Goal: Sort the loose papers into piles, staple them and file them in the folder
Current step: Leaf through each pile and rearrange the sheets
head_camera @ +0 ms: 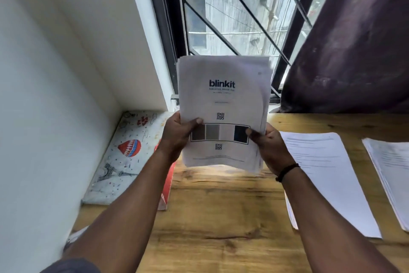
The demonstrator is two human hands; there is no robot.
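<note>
Head view: wooden table (pixel 221 217) fills the lower frame, barred window (pixel 232 11) at top centre, dark curtain (pixel 354 40) upper right; stack of papers (pixel 223 104) held upright above the table at frame centre, top sheet printed "blinkit"; left hand (pixel 177 135) grips its lower left edge, thumb on the front; right hand (pixel 270 146) grips the lower right edge, thumb on the dark square; two paper piles lie flat at right, nearer pile (pixel 327 175), far pile (pixel 389 173); patterned folder (pixel 124 157) at left by the wall (pixel 44 73), red item (pixel 168 182) just beside it.
</note>
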